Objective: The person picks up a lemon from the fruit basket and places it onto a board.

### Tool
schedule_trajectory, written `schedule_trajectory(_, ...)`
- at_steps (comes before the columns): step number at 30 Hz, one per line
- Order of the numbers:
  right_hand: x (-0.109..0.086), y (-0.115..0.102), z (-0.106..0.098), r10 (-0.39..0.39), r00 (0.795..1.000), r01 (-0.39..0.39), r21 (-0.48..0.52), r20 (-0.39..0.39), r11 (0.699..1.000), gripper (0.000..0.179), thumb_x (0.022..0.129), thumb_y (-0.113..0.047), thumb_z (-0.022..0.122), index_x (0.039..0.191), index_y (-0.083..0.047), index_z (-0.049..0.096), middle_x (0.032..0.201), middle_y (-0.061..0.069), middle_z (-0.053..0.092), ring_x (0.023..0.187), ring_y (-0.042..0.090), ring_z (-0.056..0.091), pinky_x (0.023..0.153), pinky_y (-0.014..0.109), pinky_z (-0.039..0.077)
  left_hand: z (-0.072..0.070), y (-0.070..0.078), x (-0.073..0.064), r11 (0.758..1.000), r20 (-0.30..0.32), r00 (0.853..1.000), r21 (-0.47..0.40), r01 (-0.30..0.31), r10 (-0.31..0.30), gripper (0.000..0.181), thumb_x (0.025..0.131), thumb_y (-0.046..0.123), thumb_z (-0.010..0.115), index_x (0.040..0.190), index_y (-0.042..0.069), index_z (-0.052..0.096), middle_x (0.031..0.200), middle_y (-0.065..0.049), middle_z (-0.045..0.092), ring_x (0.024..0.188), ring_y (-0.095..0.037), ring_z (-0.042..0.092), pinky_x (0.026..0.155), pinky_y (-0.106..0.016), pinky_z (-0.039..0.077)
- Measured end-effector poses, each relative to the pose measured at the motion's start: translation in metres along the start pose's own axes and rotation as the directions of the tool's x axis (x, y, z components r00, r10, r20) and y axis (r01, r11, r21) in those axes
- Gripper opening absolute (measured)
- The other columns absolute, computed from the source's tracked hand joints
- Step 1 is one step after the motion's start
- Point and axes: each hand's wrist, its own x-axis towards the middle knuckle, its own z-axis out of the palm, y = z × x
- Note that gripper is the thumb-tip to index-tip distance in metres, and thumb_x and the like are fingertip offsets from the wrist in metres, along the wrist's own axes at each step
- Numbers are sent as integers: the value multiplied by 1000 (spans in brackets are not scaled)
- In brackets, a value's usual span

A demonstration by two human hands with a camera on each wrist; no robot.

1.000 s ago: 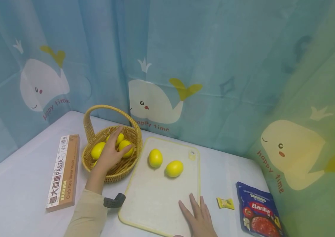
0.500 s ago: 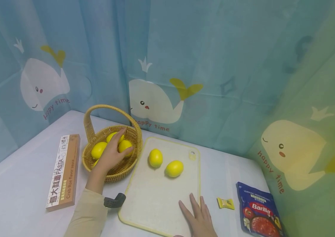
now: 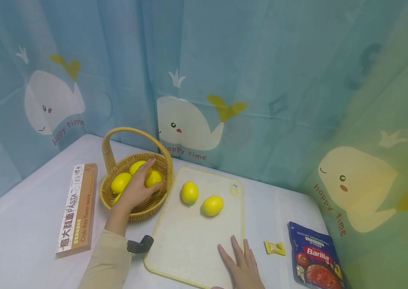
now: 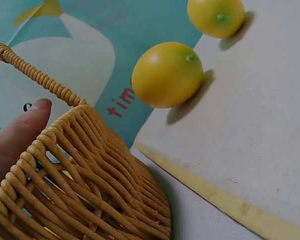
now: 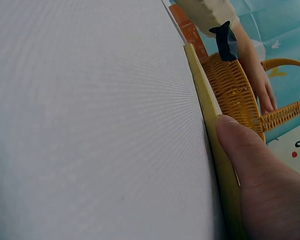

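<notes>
My left hand [image 3: 140, 188] reaches into a wicker basket [image 3: 142, 216], its thumb and fingers spread around a yellow lemon [image 3: 154, 178]. Its thumb lies straight past the rim in the left wrist view; the fingertips' contact with the fruit is partly hidden. Further lemons in the basket are a left one [image 3: 120, 183] and a back one [image 3: 137, 166], with another partly under the wrist. Two lemons, one left [image 3: 189, 192] and one right [image 3: 212, 205], lie on a white cutting board [image 3: 189, 241] with a yellow rim. My right hand [image 3: 241, 265] rests on the board's right edge, fingers spread.
A pasta box [image 3: 77, 208] lies left of the basket. Right of the board are a small yellow packet [image 3: 275, 248] and a blue Barilla pouch [image 3: 315, 257]. A printed curtain [image 3: 261, 80] hangs behind the white table. The basket's handle [image 3: 131, 129] arches above it.
My left hand has shifted very slightly to the right inside the basket, and the lemons there have moved a little. My right hand and the lemons on the board stay put.
</notes>
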Motion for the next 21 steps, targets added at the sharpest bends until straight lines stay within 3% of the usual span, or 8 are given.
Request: schedule_trajectory(21, 0, 1, 1, 10, 1000, -10, -6, 4, 1000, 95, 67, -79, 58, 144, -28, 40, 157, 17, 17, 140, 54, 4, 110, 70, 10, 2, 1, 0, 994, 45, 999, 110, -16, 11, 80, 87, 45, 64, 152, 20, 24, 159, -11, 18, 144, -37, 21, 113, -61, 24)
